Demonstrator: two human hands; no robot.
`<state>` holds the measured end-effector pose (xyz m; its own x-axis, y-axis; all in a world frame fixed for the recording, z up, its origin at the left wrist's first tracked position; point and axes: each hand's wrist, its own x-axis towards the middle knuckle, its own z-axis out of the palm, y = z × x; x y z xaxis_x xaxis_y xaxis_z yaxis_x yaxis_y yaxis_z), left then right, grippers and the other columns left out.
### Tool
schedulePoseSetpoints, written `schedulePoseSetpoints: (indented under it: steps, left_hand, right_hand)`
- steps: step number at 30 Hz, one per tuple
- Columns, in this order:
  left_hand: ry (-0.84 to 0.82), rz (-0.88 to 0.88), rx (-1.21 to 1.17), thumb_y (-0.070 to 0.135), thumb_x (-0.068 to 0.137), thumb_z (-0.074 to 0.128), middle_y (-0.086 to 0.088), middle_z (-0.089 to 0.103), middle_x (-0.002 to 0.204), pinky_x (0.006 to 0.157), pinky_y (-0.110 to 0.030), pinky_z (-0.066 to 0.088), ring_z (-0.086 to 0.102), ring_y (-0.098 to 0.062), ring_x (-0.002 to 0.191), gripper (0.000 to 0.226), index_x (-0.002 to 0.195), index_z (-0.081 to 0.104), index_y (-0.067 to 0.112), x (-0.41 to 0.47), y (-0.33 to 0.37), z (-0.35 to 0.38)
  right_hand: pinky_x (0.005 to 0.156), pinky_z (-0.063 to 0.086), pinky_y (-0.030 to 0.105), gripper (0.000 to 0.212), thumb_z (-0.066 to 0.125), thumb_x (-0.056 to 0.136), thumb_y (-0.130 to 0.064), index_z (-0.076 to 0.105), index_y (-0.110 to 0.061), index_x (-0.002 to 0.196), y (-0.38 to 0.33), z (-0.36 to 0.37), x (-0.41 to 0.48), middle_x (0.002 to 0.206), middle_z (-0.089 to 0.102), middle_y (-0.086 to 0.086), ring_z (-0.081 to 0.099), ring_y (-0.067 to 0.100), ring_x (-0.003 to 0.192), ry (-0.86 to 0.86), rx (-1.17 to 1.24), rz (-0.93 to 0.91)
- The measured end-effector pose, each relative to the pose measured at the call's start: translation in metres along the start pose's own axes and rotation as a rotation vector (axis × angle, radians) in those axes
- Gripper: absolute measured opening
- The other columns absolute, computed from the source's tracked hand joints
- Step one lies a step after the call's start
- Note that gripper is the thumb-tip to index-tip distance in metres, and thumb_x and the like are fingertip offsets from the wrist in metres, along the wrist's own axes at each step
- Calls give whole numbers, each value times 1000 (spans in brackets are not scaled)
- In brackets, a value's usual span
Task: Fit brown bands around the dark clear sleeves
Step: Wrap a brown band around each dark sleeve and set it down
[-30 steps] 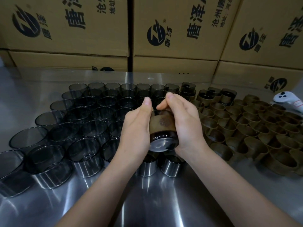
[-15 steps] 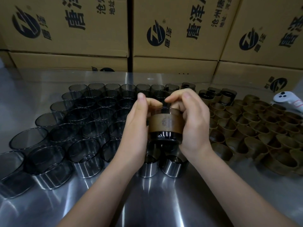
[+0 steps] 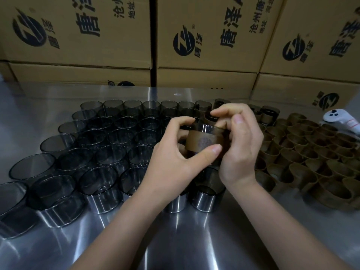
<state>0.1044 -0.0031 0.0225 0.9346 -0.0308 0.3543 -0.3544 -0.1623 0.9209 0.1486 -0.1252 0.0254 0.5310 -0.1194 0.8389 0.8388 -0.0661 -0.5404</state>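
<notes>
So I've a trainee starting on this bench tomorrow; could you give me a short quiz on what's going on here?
1. True or false: the band is around the sleeve held by the left hand and right hand.
2. The loose bands lie on which side? A left, B right.
3. What white thing lies past them at far right?
Key: 1 true; 2 B; 3 a controller.
</notes>
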Motion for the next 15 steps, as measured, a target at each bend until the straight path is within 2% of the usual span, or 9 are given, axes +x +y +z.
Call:
schedulePoseSetpoints:
  steps: [2,7,11,15]
  left_hand:
    - [38,0,-26,57,56,75,9,70,104,86,-41,58,69,-12,95,70,119,51,38,0,-2,0]
    - [99,6,-73,49,60,80,10,74,101,85,-41,59,71,-13,94,61,114,57,32,1,-3,0]
    - [132,5,-100,35,68,81,8,74,103,87,-37,59,71,-11,97,54,117,59,29,2,-4,0]
    - [166,18,-92,34,70,80,7,73,107,92,-36,57,70,-10,101,54,119,61,31,3,-4,-1]
  right_hand:
    - [70,41,21,29,32,95,-18,60,-15,93,1,0,1,83,57,-3,53,8,75,-6,23,20]
    - [76,48,32,27,34,94,-23,60,-14,92,3,-4,8,86,59,6,59,23,83,67,72,134]
    - [70,48,26,23,37,94,-15,60,-14,90,6,-9,14,85,60,5,59,20,79,112,1,217]
    - [68,48,20,23,40,94,-19,62,-15,90,5,-10,16,85,62,6,59,14,78,-35,-18,311]
